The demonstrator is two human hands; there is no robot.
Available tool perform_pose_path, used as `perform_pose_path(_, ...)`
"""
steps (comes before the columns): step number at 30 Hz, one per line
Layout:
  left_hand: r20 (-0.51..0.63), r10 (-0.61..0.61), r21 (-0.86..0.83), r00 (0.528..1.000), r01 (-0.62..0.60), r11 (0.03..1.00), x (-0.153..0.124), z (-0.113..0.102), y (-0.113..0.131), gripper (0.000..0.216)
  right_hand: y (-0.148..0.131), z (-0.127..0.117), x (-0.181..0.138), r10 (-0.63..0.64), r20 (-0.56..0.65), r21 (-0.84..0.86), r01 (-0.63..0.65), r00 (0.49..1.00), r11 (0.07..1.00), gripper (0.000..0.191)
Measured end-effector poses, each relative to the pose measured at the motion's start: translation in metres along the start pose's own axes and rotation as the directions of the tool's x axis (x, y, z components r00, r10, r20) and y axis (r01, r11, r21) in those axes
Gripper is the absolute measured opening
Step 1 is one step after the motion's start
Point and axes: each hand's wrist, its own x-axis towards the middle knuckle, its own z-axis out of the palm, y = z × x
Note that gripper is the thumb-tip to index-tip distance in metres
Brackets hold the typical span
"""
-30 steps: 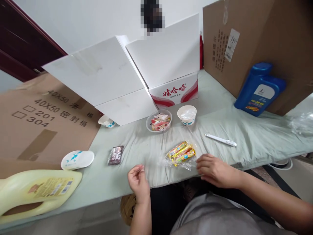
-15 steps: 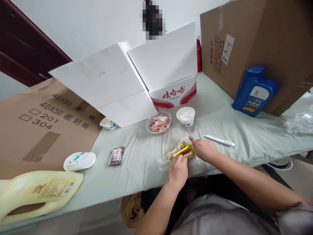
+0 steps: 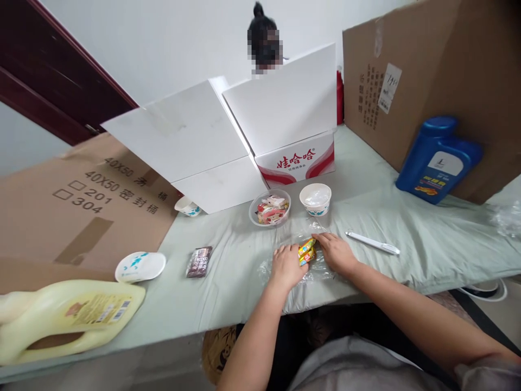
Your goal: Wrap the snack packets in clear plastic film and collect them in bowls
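My left hand is closed over the left end of a small bundle of yellow-wrapped snack sticks. From the other side, my right hand has its fingers closed at the bundle's right end. Clear plastic film lies crumpled beneath the sticks and both hands. Just beyond stand a clear plastic bowl of wrapped snacks and a white paper cup with clear plastic inside. A white pen-shaped cutter lies right of my right hand.
A dark snack packet, a tipped paper cup and a pale yellow jug lie left. White panels and a printed carton stand behind, a person beyond them. At right are a blue bottle and large cardboard box.
My left hand has shifted from the near side of the sticks to their left end. My right hand's outstretched index finger has come down to the sticks, which are now gathered closer together.
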Motion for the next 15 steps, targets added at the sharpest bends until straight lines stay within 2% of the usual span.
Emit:
perform_pose_path(2,0.005,0.011,-0.084,1.000,-0.010,0.996,-0.002,-0.002,-0.008,0.036,0.000,0.000,0.000,0.000,-0.006,0.013,0.000,1.000,1.000,0.042)
perform_pose_path(5,-0.065,-0.128,-0.330,0.990,0.100,0.939,-0.004,-0.010,-0.035,0.040,0.000,0.000,0.000,-0.012,-0.002,0.012,0.012,1.000,1.000,0.039)
perform_pose_path(7,-0.151,-0.277,-0.519,0.949,0.162,0.839,0.001,-0.024,-0.060,0.046,-0.001,0.001,0.000,-0.010,0.000,0.002,0.010,1.000,1.000,0.038)
perform_pose_path(9,-0.278,-0.406,-0.642,0.871,0.146,0.753,0.016,-0.047,-0.085,0.050,-0.002,0.001,0.000,-0.007,0.005,-0.013,0.007,1.000,1.000,0.037)
perform_pose_path(10,-0.330,-0.437,-0.659,0.837,0.128,0.741,0.027,-0.060,-0.095,0.051,-0.002,0.001,0.000,-0.009,0.010,-0.020,0.009,1.000,1.000,0.037)
perform_pose_path(12,-0.405,-0.462,-0.600,0.789,0.152,0.785,0.054,-0.087,-0.108,0.055,-0.003,0.001,0.001,-0.017,0.019,-0.028,0.017,1.000,0.999,0.036)
perform_pose_path(13,-0.432,-0.440,-0.534,0.787,0.170,0.829,0.069,-0.099,-0.112,0.056,-0.004,0.001,0.001,-0.020,0.021,-0.026,0.021,1.000,0.999,0.036)
perform_pose_path(15,-0.457,-0.334,-0.412,0.824,0.137,0.901,0.101,-0.114,-0.114,0.055,-0.004,0.000,0.001,-0.021,0.019,-0.016,0.021,1.000,1.000,0.035)
